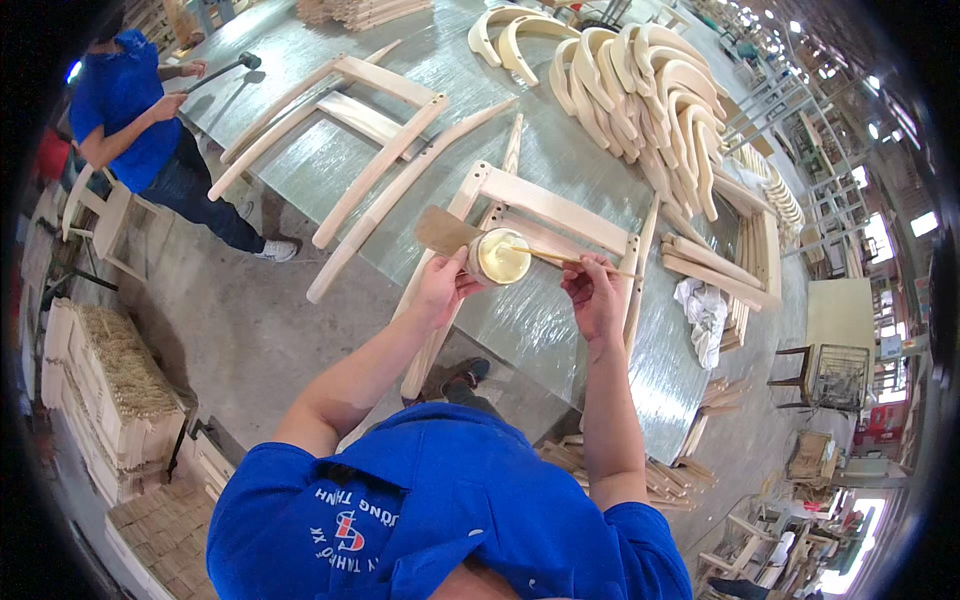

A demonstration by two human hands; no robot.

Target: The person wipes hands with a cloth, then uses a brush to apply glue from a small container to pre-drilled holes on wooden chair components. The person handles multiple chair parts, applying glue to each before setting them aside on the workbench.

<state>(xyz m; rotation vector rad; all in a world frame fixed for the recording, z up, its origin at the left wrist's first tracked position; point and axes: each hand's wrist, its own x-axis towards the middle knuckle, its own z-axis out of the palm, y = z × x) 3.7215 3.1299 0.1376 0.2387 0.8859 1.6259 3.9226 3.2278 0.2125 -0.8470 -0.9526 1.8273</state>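
My left hand is closed around a small round pot of pale yellow paste, probably glue. A flat brown piece juts out on the pot's left side; whether it is joined to the pot I cannot tell. In my right hand a thin wooden stick is pinched between the fingers, its left end dipping into the paste. Just beyond the pot, a pale wooden chair frame with dark holes at its corners lies on the table.
The table is covered in shiny film. Another wooden frame lies left, and curved wooden parts are piled at the far right. A white cloth rests near the right edge. A co-worker at left holds a mallet.
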